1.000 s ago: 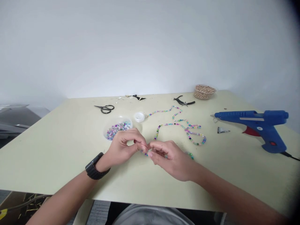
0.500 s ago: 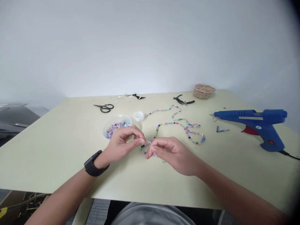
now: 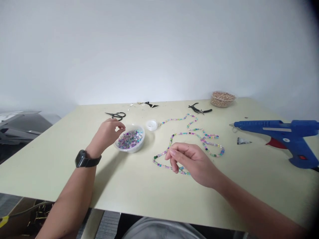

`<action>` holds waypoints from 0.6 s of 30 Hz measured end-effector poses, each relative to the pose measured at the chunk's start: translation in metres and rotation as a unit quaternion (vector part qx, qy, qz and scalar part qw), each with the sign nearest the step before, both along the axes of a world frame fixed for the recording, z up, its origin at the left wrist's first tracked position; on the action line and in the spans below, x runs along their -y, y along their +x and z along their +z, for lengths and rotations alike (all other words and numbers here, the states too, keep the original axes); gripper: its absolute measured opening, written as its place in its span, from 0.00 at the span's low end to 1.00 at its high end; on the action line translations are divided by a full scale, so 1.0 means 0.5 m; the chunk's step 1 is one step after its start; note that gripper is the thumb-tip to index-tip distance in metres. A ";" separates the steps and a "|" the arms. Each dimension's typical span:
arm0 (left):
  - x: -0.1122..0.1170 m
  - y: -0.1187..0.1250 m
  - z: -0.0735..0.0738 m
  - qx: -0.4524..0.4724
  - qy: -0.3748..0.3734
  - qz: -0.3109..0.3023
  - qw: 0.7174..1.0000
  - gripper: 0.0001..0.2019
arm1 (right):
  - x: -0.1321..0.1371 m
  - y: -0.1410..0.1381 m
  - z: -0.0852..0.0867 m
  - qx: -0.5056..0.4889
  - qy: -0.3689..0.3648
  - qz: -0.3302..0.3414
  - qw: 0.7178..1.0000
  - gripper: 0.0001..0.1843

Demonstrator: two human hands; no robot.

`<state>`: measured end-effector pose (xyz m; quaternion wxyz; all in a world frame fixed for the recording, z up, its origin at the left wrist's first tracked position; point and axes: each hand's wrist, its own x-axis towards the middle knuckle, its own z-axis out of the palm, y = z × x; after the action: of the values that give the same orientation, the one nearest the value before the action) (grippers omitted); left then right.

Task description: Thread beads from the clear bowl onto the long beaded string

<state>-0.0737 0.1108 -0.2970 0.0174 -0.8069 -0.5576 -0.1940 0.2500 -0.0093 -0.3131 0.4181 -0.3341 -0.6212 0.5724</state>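
Observation:
My left hand, with a black watch on its wrist, is over the left rim of a clear bowl of small pastel beads. Its thumb and forefinger are curled close together; anything between them is too small to make out. My right hand pinches the thin pale end of a string, held above the table. Below and around this hand a long strand of multicoloured beads lies in loose loops, partly hidden by the hand.
A small white round container stands by the strand's far end. Behind lie black scissors, dark scraps and black-handled pliers. A tub of tan pellets is at the back right. A blue glue gun lies near a small triangular piece.
My left hand has left the string and moved left to the bead bowl. My right hand keeps its pinch, slightly further right. The view has shifted, so the table things appear a little to the right.

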 end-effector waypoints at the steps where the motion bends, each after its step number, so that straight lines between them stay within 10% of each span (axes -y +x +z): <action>1: -0.003 -0.002 -0.005 -0.017 -0.015 0.003 1.000 0.10 | 0.001 -0.001 -0.001 0.002 -0.002 -0.001 1.000 0.16; 18: -0.007 0.017 -0.012 -0.103 -0.070 -0.026 0.992 0.16 | 0.006 -0.006 0.004 0.052 -0.026 -0.008 0.998 0.18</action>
<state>-0.0655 0.1141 -0.3032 0.0137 -0.8362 -0.5437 -0.0706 0.2471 -0.0122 -0.3111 0.3807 -0.3788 -0.6248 0.5667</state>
